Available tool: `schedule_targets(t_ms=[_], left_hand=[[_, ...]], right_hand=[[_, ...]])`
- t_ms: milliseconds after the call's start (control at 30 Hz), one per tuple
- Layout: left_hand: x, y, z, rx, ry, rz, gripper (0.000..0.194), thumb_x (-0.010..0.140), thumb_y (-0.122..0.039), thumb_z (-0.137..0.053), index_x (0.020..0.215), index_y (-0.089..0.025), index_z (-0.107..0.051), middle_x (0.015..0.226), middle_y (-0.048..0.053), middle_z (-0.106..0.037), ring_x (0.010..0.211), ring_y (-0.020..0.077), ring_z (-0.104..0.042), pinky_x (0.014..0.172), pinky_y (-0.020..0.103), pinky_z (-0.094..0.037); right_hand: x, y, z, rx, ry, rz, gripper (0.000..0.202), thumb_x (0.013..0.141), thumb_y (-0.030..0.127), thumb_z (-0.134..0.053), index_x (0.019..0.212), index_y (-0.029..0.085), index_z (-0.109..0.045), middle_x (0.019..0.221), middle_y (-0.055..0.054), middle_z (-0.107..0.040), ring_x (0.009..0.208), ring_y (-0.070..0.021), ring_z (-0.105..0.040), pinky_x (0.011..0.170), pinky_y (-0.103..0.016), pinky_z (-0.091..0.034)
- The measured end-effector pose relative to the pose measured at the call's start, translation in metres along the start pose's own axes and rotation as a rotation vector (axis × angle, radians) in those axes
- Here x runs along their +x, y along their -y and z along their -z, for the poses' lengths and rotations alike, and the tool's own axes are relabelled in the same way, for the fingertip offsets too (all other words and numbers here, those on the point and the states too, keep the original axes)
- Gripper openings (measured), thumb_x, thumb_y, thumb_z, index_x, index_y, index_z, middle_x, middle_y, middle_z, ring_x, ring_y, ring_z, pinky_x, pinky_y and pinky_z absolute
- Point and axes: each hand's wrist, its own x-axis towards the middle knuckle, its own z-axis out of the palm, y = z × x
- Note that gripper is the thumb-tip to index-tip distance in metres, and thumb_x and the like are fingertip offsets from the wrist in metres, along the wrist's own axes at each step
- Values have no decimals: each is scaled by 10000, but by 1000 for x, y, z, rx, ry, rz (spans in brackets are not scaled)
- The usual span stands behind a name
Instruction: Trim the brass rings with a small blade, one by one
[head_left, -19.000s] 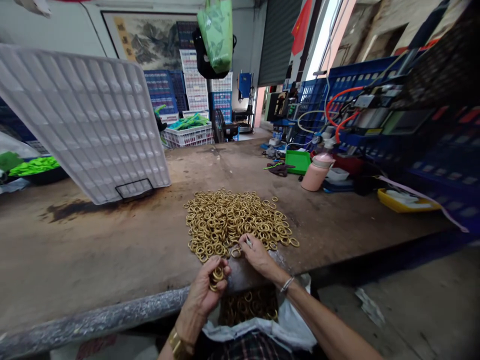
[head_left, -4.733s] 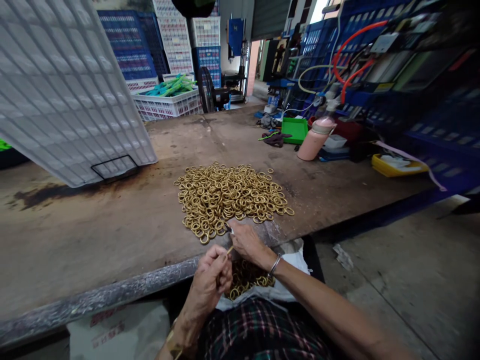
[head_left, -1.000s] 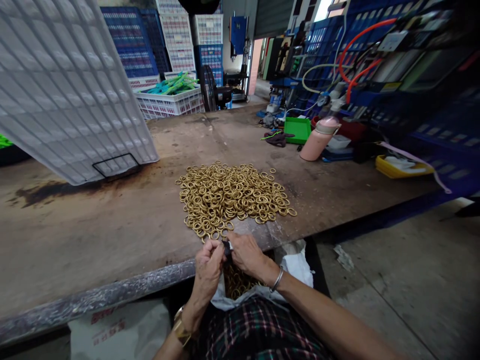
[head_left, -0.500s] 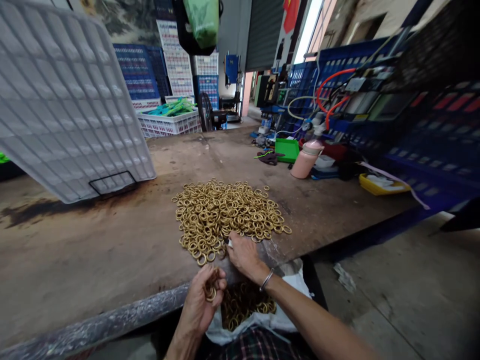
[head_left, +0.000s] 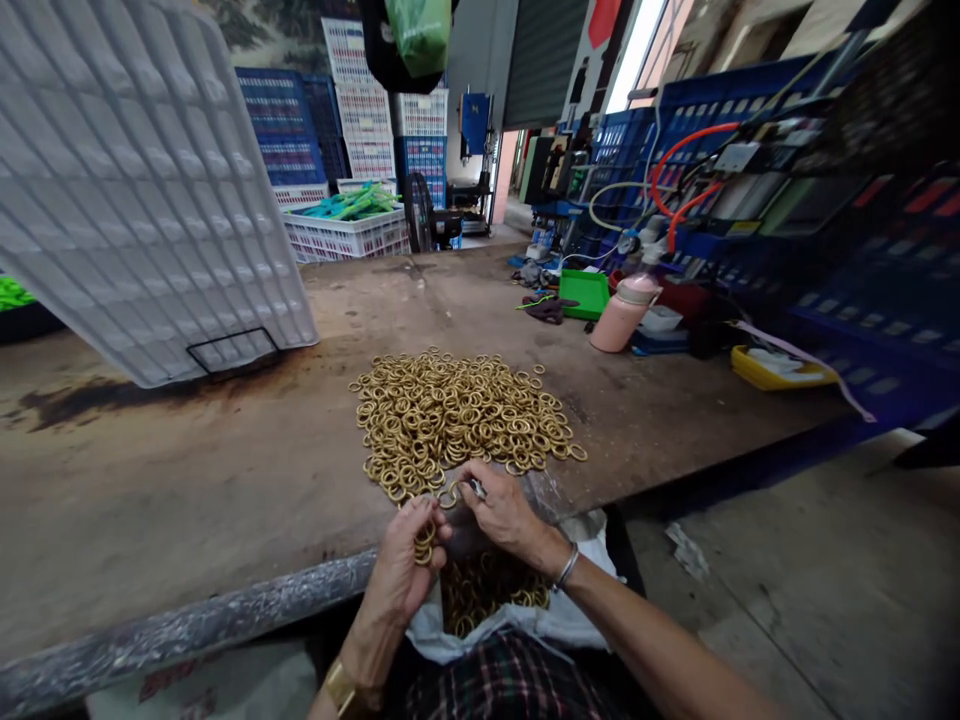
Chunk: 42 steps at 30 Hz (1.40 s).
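A wide pile of brass-coloured rings (head_left: pixel 457 410) lies on the worktable. At its near edge my left hand (head_left: pixel 401 560) is curled around several brass rings (head_left: pixel 424 545), with thumb and fingertips together. Just to the right, my right hand (head_left: pixel 510 515) is closed in a pinch at a single brass ring (head_left: pixel 448 495) between the two hands. Something small and pale (head_left: pixel 478 488) shows at the right fingers; I cannot make out what it is. Below the hands, a white sack (head_left: pixel 592 560) at my lap holds more brass rings (head_left: pixel 487 595).
A tall ribbed white crate (head_left: pixel 165 200) stands tilted on the table's left. Toward the right are a pink bottle (head_left: pixel 622 318), a green tray (head_left: pixel 585 294), a yellow tray (head_left: pixel 780 372) and a machine with orange hoses (head_left: pixel 694 135). The table's wrapped front edge (head_left: pixel 225 615) runs before me.
My left hand has moved up toward the pile, and my right hand has drawn back slightly, with a single ring now showing between them. The camera view has shifted a little.
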Motion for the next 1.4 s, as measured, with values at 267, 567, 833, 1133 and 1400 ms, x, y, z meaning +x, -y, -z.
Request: schedule_targets(t_ms=[267, 567, 833, 1133, 1400], left_hand=[[3, 13, -2, 356, -53, -156, 310, 675, -449, -644, 709, -165, -525, 505, -72, -447, 392, 36, -341, 342, 138, -212], [3, 15, 1, 778, -65, -474, 226, 777, -376, -530, 718, -168, -595, 538, -45, -445, 480, 75, -376, 460, 190, -312], [-1, 14, -4, 581, 25, -125, 291, 759, -470, -537, 764, -181, -506, 525, -81, -410, 384, 36, -308, 348, 148, -225], [-2, 13, -8, 404, 47, -54, 308, 694, -451, -619, 716, -180, -473, 534, -85, -439, 367, 19, -328, 333, 126, -199], [-6, 13, -8, 353, 93, -64, 291, 701, -428, -626, 716, -178, -479, 535, -82, -444, 368, 17, -333, 337, 129, -213]], right_hand=[[-7, 13, 1, 253, 19, 19, 104, 835, 223, -439, 836, 189, -536, 758, -2, -560, 697, -120, -496, 660, -224, -383], [-3, 9, -5, 553, 170, -332, 334, 860, 363, -382, 590, 181, -456, 509, 44, -441, 478, -82, -381, 497, -204, -311], [-1, 15, -3, 392, 58, -236, 181, 776, 261, -463, 617, 176, -478, 547, 58, -402, 525, -81, -353, 508, -201, -272], [-3, 18, 3, 489, 86, -255, 165, 798, 259, -448, 674, 171, -515, 561, 55, -430, 518, -81, -358, 503, -198, -284], [-6, 12, 0, 541, 43, -216, 243, 834, 286, -410, 634, 168, -482, 578, 40, -466, 563, -87, -421, 543, -198, -338]])
